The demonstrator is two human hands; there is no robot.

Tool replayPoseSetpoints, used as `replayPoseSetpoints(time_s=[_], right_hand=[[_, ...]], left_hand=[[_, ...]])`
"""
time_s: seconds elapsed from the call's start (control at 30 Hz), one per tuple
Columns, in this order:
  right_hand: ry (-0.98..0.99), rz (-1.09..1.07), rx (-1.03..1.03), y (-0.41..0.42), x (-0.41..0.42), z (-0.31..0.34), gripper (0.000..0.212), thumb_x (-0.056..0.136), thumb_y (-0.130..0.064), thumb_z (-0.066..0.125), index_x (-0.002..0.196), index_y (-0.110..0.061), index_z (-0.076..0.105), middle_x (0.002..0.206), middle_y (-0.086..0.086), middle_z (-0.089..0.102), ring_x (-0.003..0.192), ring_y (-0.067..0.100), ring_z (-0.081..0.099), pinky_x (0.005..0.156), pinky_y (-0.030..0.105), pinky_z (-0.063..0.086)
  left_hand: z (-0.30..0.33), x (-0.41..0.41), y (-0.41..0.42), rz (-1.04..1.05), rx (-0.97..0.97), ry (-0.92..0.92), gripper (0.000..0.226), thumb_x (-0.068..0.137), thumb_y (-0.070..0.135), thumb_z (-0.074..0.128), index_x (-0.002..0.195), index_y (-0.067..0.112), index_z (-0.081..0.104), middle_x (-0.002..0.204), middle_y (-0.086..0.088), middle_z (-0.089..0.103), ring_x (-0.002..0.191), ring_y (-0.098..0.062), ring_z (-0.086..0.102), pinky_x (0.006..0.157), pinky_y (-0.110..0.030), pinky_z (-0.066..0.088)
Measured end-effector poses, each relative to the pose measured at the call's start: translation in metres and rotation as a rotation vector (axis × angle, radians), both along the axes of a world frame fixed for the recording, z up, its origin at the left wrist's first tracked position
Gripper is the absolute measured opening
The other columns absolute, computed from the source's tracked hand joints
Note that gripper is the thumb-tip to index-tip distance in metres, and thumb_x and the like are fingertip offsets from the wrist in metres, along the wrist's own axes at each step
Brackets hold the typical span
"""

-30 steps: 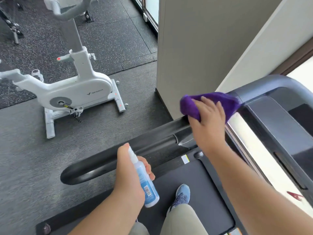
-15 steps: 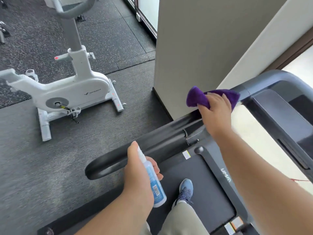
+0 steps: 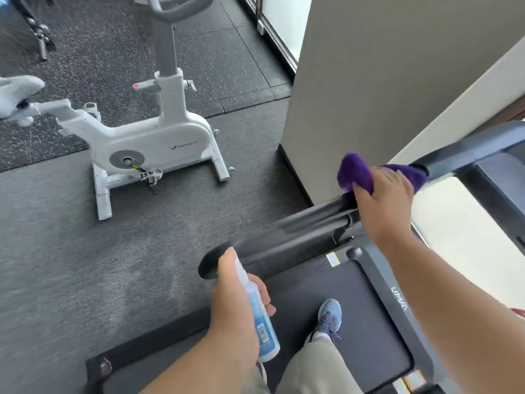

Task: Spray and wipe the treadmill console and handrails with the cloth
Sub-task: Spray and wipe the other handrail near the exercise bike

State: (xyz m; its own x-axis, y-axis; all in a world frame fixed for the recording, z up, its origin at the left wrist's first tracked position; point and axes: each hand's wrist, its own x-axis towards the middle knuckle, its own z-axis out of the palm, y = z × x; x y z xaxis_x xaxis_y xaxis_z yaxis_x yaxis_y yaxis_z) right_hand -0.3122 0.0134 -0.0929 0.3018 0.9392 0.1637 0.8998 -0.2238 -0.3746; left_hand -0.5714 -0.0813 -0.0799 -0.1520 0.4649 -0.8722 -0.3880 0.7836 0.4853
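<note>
- The handrail point(image 3: 284, 237) is a long, round, dark bar with a smooth, slightly shiny surface; its free end is rounded and points toward the person.
- The cloth point(image 3: 355, 169) is purple and fluffy, bunched into a soft lump. It lies on the upper part of the handrail, where the bar goes up to the grey console point(image 3: 488, 163).
- The spray bottle point(image 3: 260, 317) is a slim clear plastic cylinder with pale blue liquid and a small label; it is just beside the free end of the handrail, tilted.
- The belt point(image 3: 349, 317) below the handrail is flat, matte and black, with a grey side rail. A blue shoe point(image 3: 329, 315) stands on it.
- Left of the handrail the grey floor point(image 3: 85, 265) is open, and a white exercise bike point(image 3: 147, 143) stands well apart. A beige wall corner point(image 3: 369, 81) is close behind the upper part of the handrail.
- The right hand point(image 3: 383, 200) presses on the cloth from above, fingers curled over it, gripping it against the handrail.
- The left hand point(image 3: 235, 305) is clenched around the spray bottle, with one finger on its top.
</note>
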Motion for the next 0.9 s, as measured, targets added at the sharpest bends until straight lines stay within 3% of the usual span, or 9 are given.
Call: replayPoseSetpoints(time_s=[0.07,0.17,0.3,0.53,0.63,0.77,0.9], right_hand=[[-0.03,-0.082,0.005,0.006,-0.003,-0.005,0.018,0.09,-0.03,0.048,0.082,-0.016,0.056,0.091,0.0,0.062,0.107,0.035,0.056,0.113,0.048,0.033],[-0.03,-0.114,0.019,0.003,-0.016,-0.009,0.015,0.089,-0.028,0.047,0.084,-0.016,0.054,0.1,0.008,0.068,0.119,0.035,0.054,0.124,0.049,0.023],[-0.025,-0.093,0.016,0.001,-0.013,-0.009,0.02,0.089,-0.029,0.047,0.089,-0.012,0.058,0.108,0.01,0.069,0.123,0.036,0.052,0.126,0.049,0.019],[-0.021,-0.097,-0.003,0.001,-0.013,-0.008,0.026,0.089,-0.032,0.045,0.092,-0.01,0.061,0.11,0.009,0.07,0.123,0.036,0.053,0.126,0.05,0.02],[0.037,-0.153,-0.002,-0.001,-0.024,-0.006,0.027,0.088,-0.035,0.042,0.09,-0.013,0.058,0.113,0.009,0.07,0.127,0.033,0.051,0.126,0.051,0.018],[0.063,-0.142,-0.033,-0.023,-0.08,-0.009,0.026,0.092,-0.03,0.049,0.104,-0.012,0.063,0.127,0.004,0.066,0.145,0.027,0.04,0.129,0.049,0.009],[-0.02,0.106,-0.047,-0.053,-0.175,-0.014,0.034,0.085,-0.034,0.05,0.111,-0.017,0.066,0.12,0.001,0.068,0.138,0.03,0.047,0.127,0.049,0.012]], left_hand=[[-0.004,-0.011,-0.003,0.014,-0.018,-0.014,0.065,0.077,0.068,0.051,0.04,0.015,0.048,0.046,-0.006,0.046,0.031,-0.019,0.046,0.065,-0.035,0.039],[-0.006,-0.032,-0.008,0.076,-0.003,-0.021,0.066,0.086,0.062,0.048,0.041,0.014,0.043,0.044,-0.006,0.04,0.03,-0.019,0.039,0.061,-0.035,0.033],[-0.007,-0.055,-0.006,0.148,0.033,-0.009,0.061,0.089,0.051,0.047,0.042,0.014,0.039,0.042,-0.005,0.036,0.036,-0.02,0.032,0.053,-0.03,0.03],[-0.021,-0.069,-0.012,0.179,-0.004,-0.035,0.06,0.089,0.051,0.047,0.041,0.016,0.04,0.045,-0.002,0.036,0.039,-0.02,0.031,0.052,-0.029,0.029],[-0.026,-0.073,-0.014,0.183,-0.035,-0.046,0.054,0.09,0.054,0.049,0.054,0.015,0.039,0.048,-0.002,0.036,0.044,-0.02,0.031,0.053,-0.029,0.03],[-0.03,-0.077,-0.015,0.213,-0.097,-0.036,0.067,0.09,0.076,0.05,0.058,0.017,0.042,0.047,0.0,0.041,0.047,-0.02,0.037,0.056,-0.032,0.037],[-0.032,-0.081,-0.017,0.259,-0.118,-0.073,0.07,0.087,0.081,0.053,0.06,0.018,0.04,0.048,0.001,0.038,0.044,-0.017,0.033,0.055,-0.03,0.033]])
